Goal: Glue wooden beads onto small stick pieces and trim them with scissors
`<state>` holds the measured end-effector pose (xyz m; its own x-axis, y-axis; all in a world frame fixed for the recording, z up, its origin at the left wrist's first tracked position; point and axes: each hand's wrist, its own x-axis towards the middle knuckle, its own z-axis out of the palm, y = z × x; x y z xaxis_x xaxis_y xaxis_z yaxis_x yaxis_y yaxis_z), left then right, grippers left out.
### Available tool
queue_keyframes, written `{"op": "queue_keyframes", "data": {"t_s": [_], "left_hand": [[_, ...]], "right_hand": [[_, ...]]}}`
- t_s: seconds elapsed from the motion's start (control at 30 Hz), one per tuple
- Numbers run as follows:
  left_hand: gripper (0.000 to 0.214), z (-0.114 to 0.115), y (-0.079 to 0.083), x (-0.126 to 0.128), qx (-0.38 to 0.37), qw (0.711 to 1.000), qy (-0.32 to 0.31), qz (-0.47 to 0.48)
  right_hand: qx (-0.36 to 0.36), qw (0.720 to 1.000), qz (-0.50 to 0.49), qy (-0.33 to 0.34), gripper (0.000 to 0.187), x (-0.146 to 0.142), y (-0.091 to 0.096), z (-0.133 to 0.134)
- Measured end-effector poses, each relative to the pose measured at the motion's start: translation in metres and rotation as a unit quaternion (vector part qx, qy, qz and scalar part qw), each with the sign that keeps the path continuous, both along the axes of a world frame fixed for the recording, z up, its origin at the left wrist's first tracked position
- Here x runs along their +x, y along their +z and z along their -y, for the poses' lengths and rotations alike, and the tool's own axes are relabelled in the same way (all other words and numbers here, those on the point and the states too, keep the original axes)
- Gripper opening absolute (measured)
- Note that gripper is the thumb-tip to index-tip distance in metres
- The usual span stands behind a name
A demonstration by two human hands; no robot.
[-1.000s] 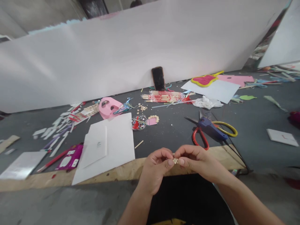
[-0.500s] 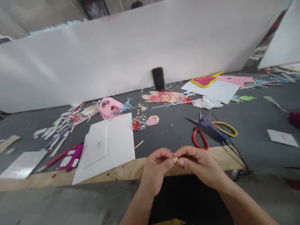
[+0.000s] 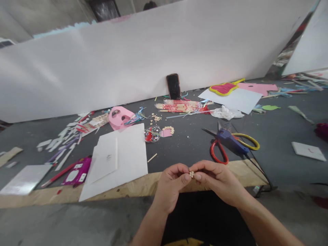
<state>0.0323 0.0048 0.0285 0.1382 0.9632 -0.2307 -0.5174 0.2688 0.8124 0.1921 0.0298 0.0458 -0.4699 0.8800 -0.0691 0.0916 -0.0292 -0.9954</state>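
Observation:
Between my fingertips, at the table's front edge, is a small cream cluster of pieces shaped like a flower (image 3: 191,174). My left hand (image 3: 172,182) pinches it from the left with thumb and forefinger. From the right, my right hand (image 3: 215,177) pinches it the same way; the fingers partly hide it. Beyond my hands lie a pink paper square (image 3: 166,133) edged with similar cream pieces and a clear round dish (image 3: 152,134) of small coloured bits. Loose cream pieces (image 3: 156,118) are scattered behind them.
Red-and-yellow-handled scissors (image 3: 219,150) and a blue corded tool (image 3: 232,140) lie just right of my hands. White sheets (image 3: 132,150) and a purple packet (image 3: 78,172) are at left. A phone (image 3: 173,86) leans on the white partition (image 3: 143,54), behind packed sticks (image 3: 178,106).
Almost nothing differs. Both hands keep their pinch on the small flower in the same place, with only a very slight shift of the fingers.

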Motion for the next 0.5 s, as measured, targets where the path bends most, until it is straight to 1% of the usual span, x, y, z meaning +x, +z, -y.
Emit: {"op": "queue_keyframes", "data": {"t_s": [0.1, 0.17, 0.3, 0.4, 0.5], "left_hand": [[0.018, 0.0009, -0.0018, 0.0003, -0.009, 1.0, 0.005, 0.006], [0.018, 0.0013, -0.0028, 0.0004, -0.017, 1.0, 0.008, 0.008], [0.019, 0.0006, -0.0034, 0.001, -0.024, 1.0, 0.009, 0.009], [0.021, 0.0001, -0.0027, 0.0013, -0.029, 0.999, 0.01, 0.018], [0.019, 0.0002, -0.0023, 0.0006, -0.023, 0.999, 0.005, 0.024]], "right_hand": [[-0.022, 1.0, -0.02, 0.007, 0.025, -0.0005, 0.0, 0.0003], [-0.021, 1.0, -0.02, 0.007, 0.024, -0.001, -0.0005, 0.0007], [0.036, 0.999, 0.022, -0.011, 0.02, -0.0022, -0.0007, 0.0015], [0.089, 0.994, 0.062, -0.025, 0.018, -0.0019, 0.0001, 0.0022], [0.126, 0.988, 0.079, -0.029, 0.017, -0.0002, 0.0004, 0.0027]]}}
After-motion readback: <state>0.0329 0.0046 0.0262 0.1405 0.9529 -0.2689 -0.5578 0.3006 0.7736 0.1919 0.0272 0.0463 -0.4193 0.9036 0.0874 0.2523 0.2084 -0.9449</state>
